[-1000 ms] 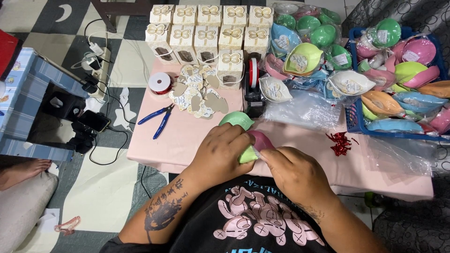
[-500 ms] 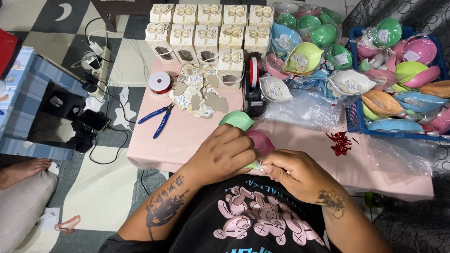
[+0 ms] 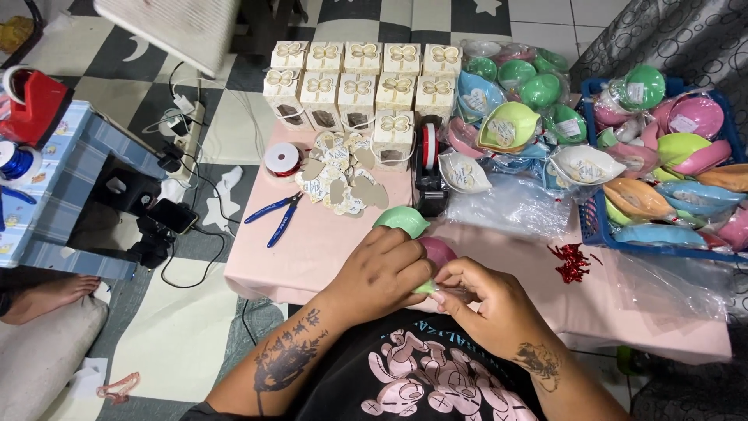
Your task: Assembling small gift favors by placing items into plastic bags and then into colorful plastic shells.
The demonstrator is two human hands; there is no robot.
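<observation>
My left hand [image 3: 383, 274] and my right hand [image 3: 488, 302] meet over the front edge of a low pink table [image 3: 312, 249]. Between their fingertips they pinch a small light-green piece [image 3: 425, 288]. A pink bowl [image 3: 439, 251] sits just behind the hands, partly covered by my left fingers. Behind that lies a mint-green leaf-shaped bowl [image 3: 400, 221]. What the fingertips do with the green piece is hidden.
Cream gift boxes [image 3: 362, 82] stand in rows at the back. Heart-shaped tags [image 3: 341, 182], a ribbon spool [image 3: 281, 160], blue pliers [image 3: 275, 214] and a tape dispenser [image 3: 428, 168] lie mid-table. Coloured bowls [image 3: 510, 125] fill the right side and a blue basket [image 3: 596, 222]. Red twist ties [image 3: 573, 261] lie near clear bags [image 3: 506, 206].
Both hands have drawn slightly toward my body and lower over the table edge. The pink bowl now shows more behind my left fingers.
</observation>
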